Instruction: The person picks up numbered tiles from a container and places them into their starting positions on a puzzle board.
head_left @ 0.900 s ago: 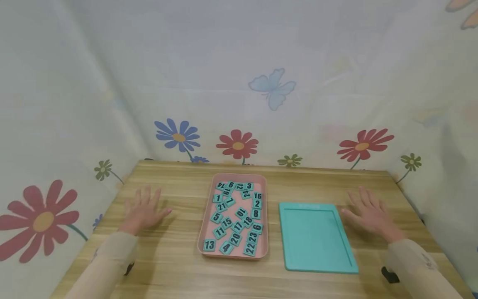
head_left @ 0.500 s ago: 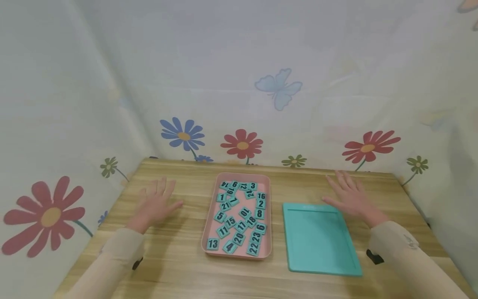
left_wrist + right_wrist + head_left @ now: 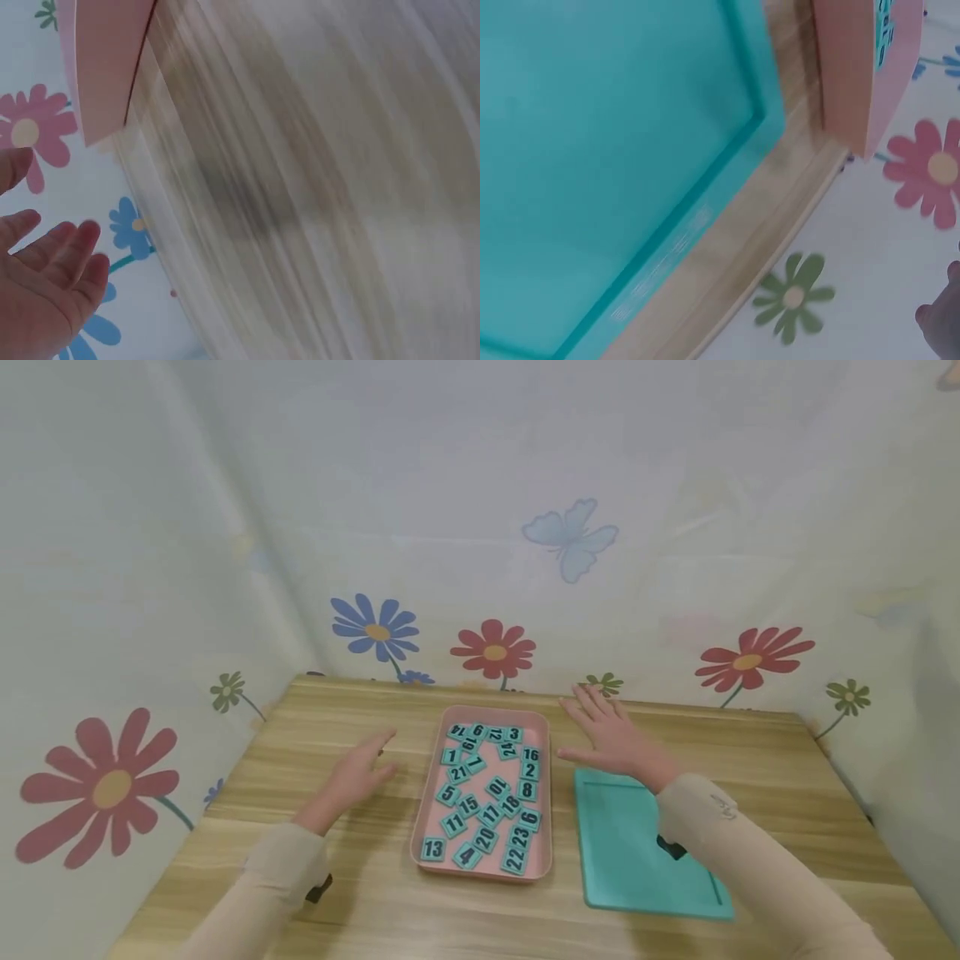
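A pink tray [image 3: 491, 764] on the wooden table [image 3: 375, 893] holds scattered turquoise number tiles [image 3: 490, 814], 13 in its near-left corner, 22 near-right. Just right lies a turquoise rimmed board [image 3: 622, 860]. The left hand [image 3: 352, 779] hovers left of the tray, thumb apart; the right hand [image 3: 611, 735], fingers extended, is beyond the board.

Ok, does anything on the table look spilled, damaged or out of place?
Nothing looks spilled or damaged. The tiles are a bit untidy, jumbled with their numbers turned different ways, some sideways, but all that show lie inside the tray.
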The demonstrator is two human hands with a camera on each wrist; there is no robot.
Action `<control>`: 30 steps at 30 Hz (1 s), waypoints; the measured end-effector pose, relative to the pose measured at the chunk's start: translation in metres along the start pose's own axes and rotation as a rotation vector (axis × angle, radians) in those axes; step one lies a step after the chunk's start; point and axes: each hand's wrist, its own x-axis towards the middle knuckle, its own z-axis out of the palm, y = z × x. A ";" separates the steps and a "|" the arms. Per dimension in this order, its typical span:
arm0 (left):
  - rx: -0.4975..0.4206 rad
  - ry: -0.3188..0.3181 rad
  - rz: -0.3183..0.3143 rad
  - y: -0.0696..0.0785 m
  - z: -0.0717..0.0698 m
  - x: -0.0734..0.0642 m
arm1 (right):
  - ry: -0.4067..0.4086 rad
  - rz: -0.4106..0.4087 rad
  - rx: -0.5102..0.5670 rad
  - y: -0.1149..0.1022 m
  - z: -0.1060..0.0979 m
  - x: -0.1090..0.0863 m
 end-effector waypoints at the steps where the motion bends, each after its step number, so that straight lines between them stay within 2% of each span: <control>1: -0.030 -0.009 -0.014 0.001 0.003 0.000 | 0.005 -0.019 0.009 -0.006 0.002 0.006; 4: -0.115 -0.030 -0.069 0.004 0.012 0.000 | 0.015 -0.061 0.052 -0.022 0.007 0.023; 8: -0.221 -0.027 -0.118 0.006 0.023 0.001 | 0.038 -0.115 0.086 -0.043 0.015 0.044; 10: -0.267 -0.018 -0.121 0.006 0.029 0.001 | 0.043 -0.128 0.102 -0.052 0.018 0.054; 13: -0.339 -0.011 -0.145 0.007 0.036 0.001 | 0.014 -0.107 0.138 -0.065 0.025 0.068; 17: -0.404 -0.011 -0.189 0.011 0.042 0.000 | -0.067 -0.031 0.163 -0.082 0.034 0.083; 20: -0.455 -0.014 -0.215 0.013 0.046 -0.001 | -0.130 0.013 0.225 -0.094 0.039 0.090; 25: -0.538 -0.032 -0.223 0.015 0.050 -0.001 | -0.204 0.046 0.407 -0.106 0.053 0.101; 30: -0.579 -0.051 -0.203 0.016 0.052 -0.003 | -0.211 0.088 0.502 -0.115 0.071 0.111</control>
